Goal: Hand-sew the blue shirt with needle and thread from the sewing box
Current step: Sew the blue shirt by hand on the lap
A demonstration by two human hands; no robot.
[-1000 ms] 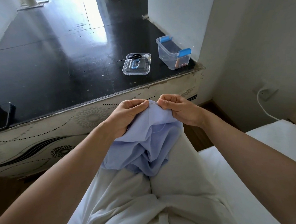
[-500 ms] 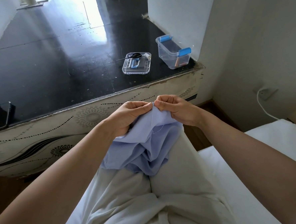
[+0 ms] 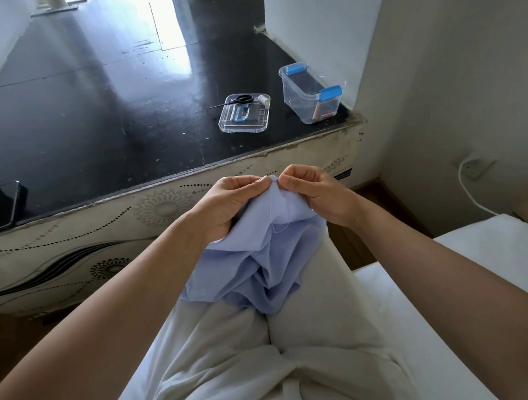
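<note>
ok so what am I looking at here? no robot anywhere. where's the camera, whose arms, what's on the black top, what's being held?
There is no machine: these are a person's bare arms. The single picture comes from a wide-angle camera worn on their head, looking forward and down. The left hand and right hand both pinch the top fold of a light blue cloth shirt that drapes over their lap. The needle is too small to make out. On the glossy black tabletop stand a clear plastic sewing box with blue clips and, beside it, a flat clear plastic lid carrying black-handled scissors and a white thread spool. A dark phone sits at the left edge.
</note>
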